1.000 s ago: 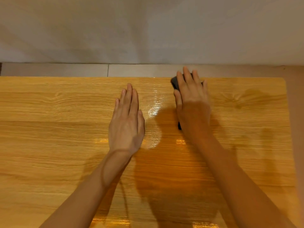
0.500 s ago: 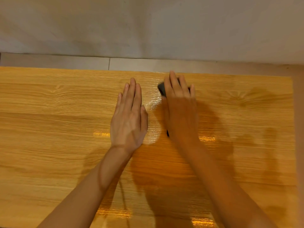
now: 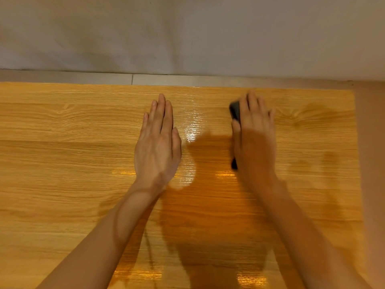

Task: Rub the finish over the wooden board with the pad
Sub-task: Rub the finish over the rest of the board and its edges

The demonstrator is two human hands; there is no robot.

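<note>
The left hand (image 3: 157, 147) is lying flat on the wooden board (image 3: 62, 163), fingers straight and together. At its 3 o'clock the right hand (image 3: 255, 140) is pressing flat, fingers extended, on the dark pad (image 3: 235, 112) (mostly hidden beneath the palm), near the board's 12 o'clock edge. A glossy wet patch (image 3: 192, 130) is shining between the hands.

- A broad, light-oak wooden board (image 3: 62, 163) with straight grain and a glossy wet sheen fills the lower view, its far edge running along a pale tiled floor strip (image 3: 83, 78).
- A flat left hand (image 3: 158, 142) rests palm-down near the board's middle.
- A small dark pad (image 3: 235, 113) lies right of that hand, under the flat right hand (image 3: 254, 138).
</note>
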